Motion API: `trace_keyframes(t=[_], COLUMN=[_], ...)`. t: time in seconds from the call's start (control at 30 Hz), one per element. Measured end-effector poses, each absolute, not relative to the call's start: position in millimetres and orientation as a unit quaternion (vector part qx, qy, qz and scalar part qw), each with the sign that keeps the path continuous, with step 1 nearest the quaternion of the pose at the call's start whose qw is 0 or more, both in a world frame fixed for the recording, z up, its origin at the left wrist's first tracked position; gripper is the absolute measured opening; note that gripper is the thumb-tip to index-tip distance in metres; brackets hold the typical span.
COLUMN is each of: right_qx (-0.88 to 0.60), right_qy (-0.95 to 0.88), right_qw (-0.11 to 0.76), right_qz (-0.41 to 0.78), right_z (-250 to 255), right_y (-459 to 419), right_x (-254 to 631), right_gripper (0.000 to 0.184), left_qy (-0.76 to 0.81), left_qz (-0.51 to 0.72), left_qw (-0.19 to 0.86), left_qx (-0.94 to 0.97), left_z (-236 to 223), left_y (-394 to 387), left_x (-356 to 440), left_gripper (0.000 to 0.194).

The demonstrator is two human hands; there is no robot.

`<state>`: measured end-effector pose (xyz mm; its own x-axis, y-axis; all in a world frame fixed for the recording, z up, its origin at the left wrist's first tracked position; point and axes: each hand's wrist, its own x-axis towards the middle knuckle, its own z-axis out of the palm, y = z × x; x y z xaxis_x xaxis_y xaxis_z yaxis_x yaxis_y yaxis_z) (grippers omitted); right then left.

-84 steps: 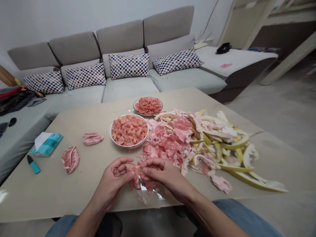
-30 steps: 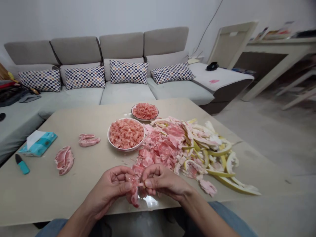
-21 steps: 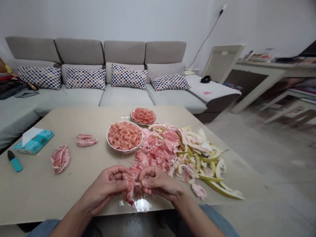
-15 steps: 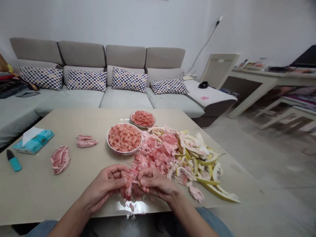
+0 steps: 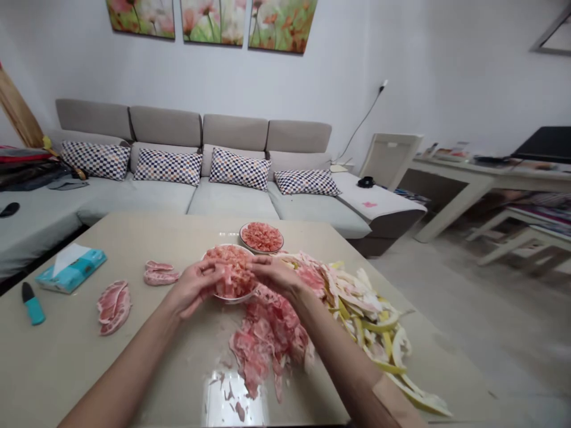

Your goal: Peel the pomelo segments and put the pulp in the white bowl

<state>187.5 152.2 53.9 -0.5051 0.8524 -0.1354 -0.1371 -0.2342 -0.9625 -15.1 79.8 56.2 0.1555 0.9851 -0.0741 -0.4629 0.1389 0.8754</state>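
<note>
My left hand point(image 5: 196, 288) is over the left side of a white bowl point(image 5: 235, 299) heaped with pink pomelo pulp point(image 5: 236, 270). Its thumb and fingers are closed on a piece of pomelo pulp point(image 5: 226, 277). At the bowl's right edge, my right hand point(image 5: 277, 274) has its fingers drawn together; what they hold, if anything, I cannot make out. Nearer me and to the right lies a pile of pink pomelo membranes point(image 5: 272, 336), beside white and yellow-green pomelo rind point(image 5: 379, 333). Two pomelo pieces, a larger one point(image 5: 113, 307) and a smaller one point(image 5: 160, 273), lie at the left.
Behind the bowl stands a dark-rimmed plate of pulp point(image 5: 262, 237). On the table's left are a tissue pack point(image 5: 74, 270) and a teal-handled knife with a dark cover point(image 5: 33, 304). A grey sofa point(image 5: 232, 199) runs along the table's far side.
Both hands have moved forward, from the table's near edge to above the bowl. Membrane they were pulling at now lies on the near pile. The view has tilted up.
</note>
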Motion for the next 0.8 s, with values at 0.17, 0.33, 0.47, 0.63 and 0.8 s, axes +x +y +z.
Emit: trace_keyframes(t=[0.17,0.33,0.47,0.63,0.8], right_qx=[-0.4,-0.415,-0.395,-0.312,-0.325], right_qy=[-0.643,-0.724,-0.749,-0.781,-0.784], right_qw=[0.319,0.309,0.32,0.273,0.284], right_qz=[0.57,0.456,0.426,0.466,0.446], right_z=[86.2,92.9,90.6,88.1,83.6], right_y=[197.6,207.5,200.9,165.8,142.4], right_x=[165.4,147.0,146.3,152.9,156.7], right_gripper=[0.017,0.01,0.012,0.029,0.025], left_qy=[0.357,0.349,0.336,0.329,0.338], left_qz=[0.541,0.527,0.517,0.501,0.498], left_qw=[0.661,0.67,0.677,0.676,0.651], left_qx=[0.377,0.388,0.402,0.428,0.463], left_z=[65.9,56.6,45.2,39.1,46.1], left_y=[114.2,120.7,117.1,110.6,105.0], left_x=[-36.9,-46.6,-49.8,-47.9,-42.4], left_gripper=[0.032,0.03,0.032,0.036,0.037])
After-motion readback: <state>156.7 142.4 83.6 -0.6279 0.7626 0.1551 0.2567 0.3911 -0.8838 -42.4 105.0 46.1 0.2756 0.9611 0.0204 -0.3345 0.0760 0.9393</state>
